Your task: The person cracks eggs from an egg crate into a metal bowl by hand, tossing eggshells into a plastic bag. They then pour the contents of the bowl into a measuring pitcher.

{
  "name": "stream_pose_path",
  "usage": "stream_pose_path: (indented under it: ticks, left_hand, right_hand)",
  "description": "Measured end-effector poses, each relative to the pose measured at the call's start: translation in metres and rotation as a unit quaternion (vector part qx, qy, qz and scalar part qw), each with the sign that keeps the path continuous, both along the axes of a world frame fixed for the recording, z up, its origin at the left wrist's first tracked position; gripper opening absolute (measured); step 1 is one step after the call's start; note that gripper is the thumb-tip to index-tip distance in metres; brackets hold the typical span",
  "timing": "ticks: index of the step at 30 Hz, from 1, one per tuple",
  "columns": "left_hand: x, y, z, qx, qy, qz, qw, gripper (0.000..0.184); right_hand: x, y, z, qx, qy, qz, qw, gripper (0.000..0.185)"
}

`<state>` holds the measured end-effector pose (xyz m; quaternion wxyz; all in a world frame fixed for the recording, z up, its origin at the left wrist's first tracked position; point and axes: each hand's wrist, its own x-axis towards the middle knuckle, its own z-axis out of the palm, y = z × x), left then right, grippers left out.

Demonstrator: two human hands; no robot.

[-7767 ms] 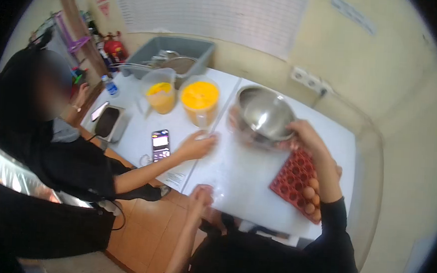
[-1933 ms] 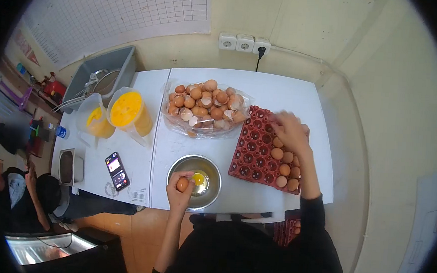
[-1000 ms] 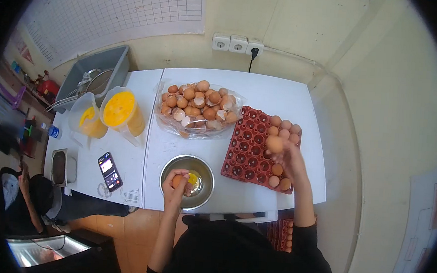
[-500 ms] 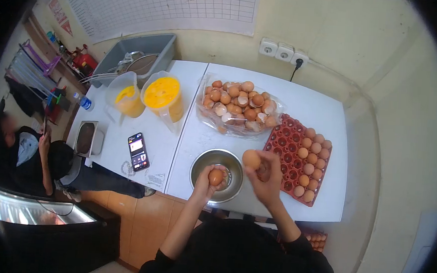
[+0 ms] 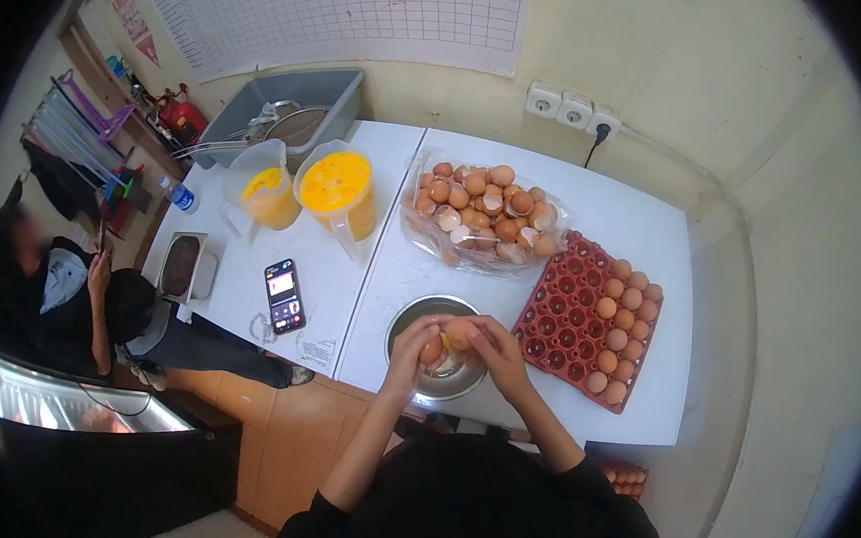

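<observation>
Both my hands are together above a steel bowl [image 5: 400,323]. My left hand [image 5: 408,351] is closed around a brown egg [image 5: 432,352]. My right hand [image 5: 497,345] grips a second brown egg [image 5: 461,332], with its fingertips against the shell. Yellow yolk shows between the two shells, but I cannot tell which one is broken. Clear egg white lies in the bowl below. To the right, a red egg tray [image 5: 557,321] has brown eggs [image 5: 619,338] in its right-hand rows and bare cups on the left.
Behind the bowl lies a clear plastic bag of broken eggshells [image 5: 488,213]. Two jugs of beaten egg [image 5: 340,189] [image 5: 269,195], a phone [image 5: 284,295], a metal container [image 5: 204,270] and a grey tub [image 5: 337,105] stand leftward. A person [image 5: 64,291] sits at far left.
My right hand has moved left with its egg, over the bowl and against my left hand. Yolk now shows between the shells. The view has shifted slightly.
</observation>
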<state>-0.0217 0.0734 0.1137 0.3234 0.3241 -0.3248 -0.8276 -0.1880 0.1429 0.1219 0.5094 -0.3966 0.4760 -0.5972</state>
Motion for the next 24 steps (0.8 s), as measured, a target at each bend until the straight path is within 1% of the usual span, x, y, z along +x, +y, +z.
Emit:
stream_pose_path:
  ticks: [1,2,3,4,8,10,11,12,13,15,17,19,23,24]
  left_hand:
    - [0.0,0.002,0.011,-0.079,-0.042,-0.008,0.996,0.034]
    - [0.001,0.004,0.02,-0.156,-0.085,-0.016,0.984,0.033]
    - [0.001,0.004,0.024,-0.156,-0.087,-0.014,0.984,0.033]
    - [0.001,0.004,0.027,-0.188,-0.112,-0.004,0.976,0.031]
    - [0.008,0.001,0.02,-0.272,-0.18,0.005,0.945,0.027]
    - [0.011,0.001,0.019,-0.261,-0.182,0.009,0.948,0.027]
    - [0.012,0.0,0.019,-0.25,-0.182,0.012,0.951,0.027]
    - [0.014,0.0,0.021,-0.249,-0.183,0.012,0.951,0.027]
    - [0.015,0.0,0.023,-0.228,-0.172,0.006,0.958,0.027]
    - [0.016,-0.001,0.023,-0.207,-0.162,0.0,0.965,0.027]
    - [0.015,-0.001,0.02,-0.287,-0.226,-0.01,0.931,0.028]
    - [0.016,-0.002,0.017,-0.289,-0.224,-0.005,0.931,0.028]
    - [0.024,-0.004,0.02,-0.273,-0.222,0.005,0.936,0.028]
    - [0.026,-0.005,0.02,-0.273,-0.224,0.006,0.936,0.028]
  right_hand:
    - [-0.003,-0.002,-0.001,0.043,-0.01,0.033,0.998,0.03]
    - [-0.005,-0.003,-0.001,0.043,-0.012,0.035,0.998,0.03]
    - [-0.006,-0.004,0.003,0.073,-0.007,0.057,0.996,0.03]
    - [-0.007,-0.005,0.005,0.104,-0.002,0.078,0.991,0.031]
    - [-0.012,-0.011,0.002,0.139,-0.023,0.097,0.985,0.028]
    - [-0.013,-0.011,0.013,0.12,-0.02,0.142,0.982,0.031]
    - [-0.015,-0.012,0.008,0.12,-0.021,0.142,0.982,0.031]
    - [-0.015,-0.015,0.003,0.062,0.073,0.126,0.987,0.032]
    - [-0.015,-0.016,-0.001,0.003,0.165,0.109,0.98,0.034]
    - [-0.017,-0.016,0.002,0.013,0.187,0.101,0.977,0.034]
    - [-0.016,-0.016,0.012,0.023,0.208,0.094,0.973,0.034]
    - [-0.014,-0.016,0.017,0.021,0.25,0.089,0.964,0.034]
    - [-0.02,-0.017,0.008,-0.001,0.251,0.07,0.965,0.035]
    - [-0.022,-0.016,0.015,-0.03,0.296,0.084,0.951,0.039]
